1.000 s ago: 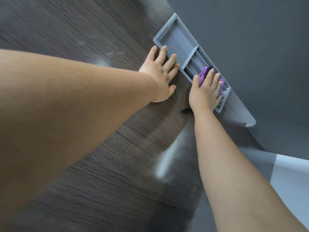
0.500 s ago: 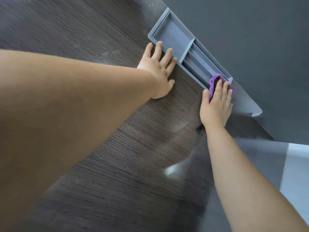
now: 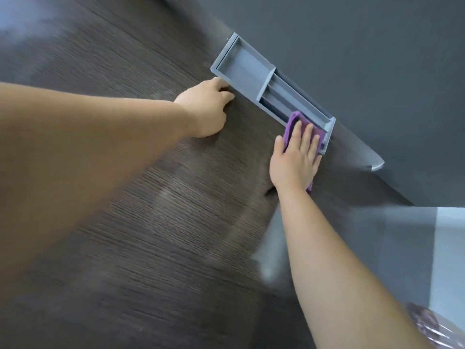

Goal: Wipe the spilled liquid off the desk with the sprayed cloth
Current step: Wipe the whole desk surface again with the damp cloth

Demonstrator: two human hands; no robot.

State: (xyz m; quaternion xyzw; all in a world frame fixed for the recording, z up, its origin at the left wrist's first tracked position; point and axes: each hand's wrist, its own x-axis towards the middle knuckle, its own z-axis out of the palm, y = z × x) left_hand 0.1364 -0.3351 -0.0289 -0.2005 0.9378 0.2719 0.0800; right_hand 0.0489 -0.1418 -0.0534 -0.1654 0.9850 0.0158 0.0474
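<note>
A purple cloth (image 3: 295, 119) lies over the right end of a grey divided tray (image 3: 241, 61) and onto the dark wood desk (image 3: 151, 235). My right hand (image 3: 294, 159) presses flat on the cloth with straight fingers. To the left, my left hand (image 3: 206, 109) rests on the desk, fingers curled under, knuckles close to the tray's front edge near its left corner. It holds nothing that I can see. A faint pale sheen (image 3: 167, 195) shows on the wood below my hands; motion blur hides any distinct liquid.
The tray sits against a dark grey wall (image 3: 352, 46) along the desk's far edge. The desk ends at the lower right, where a pale surface (image 3: 448, 248) and a patterned fabric (image 3: 427, 326) show. A grey bracket tip (image 3: 376, 167) sticks out from the wall.
My left hand's fingers have curled in from lying flat and spread. My right hand with the cloth has slid along the tray's right end and onto the desk.
</note>
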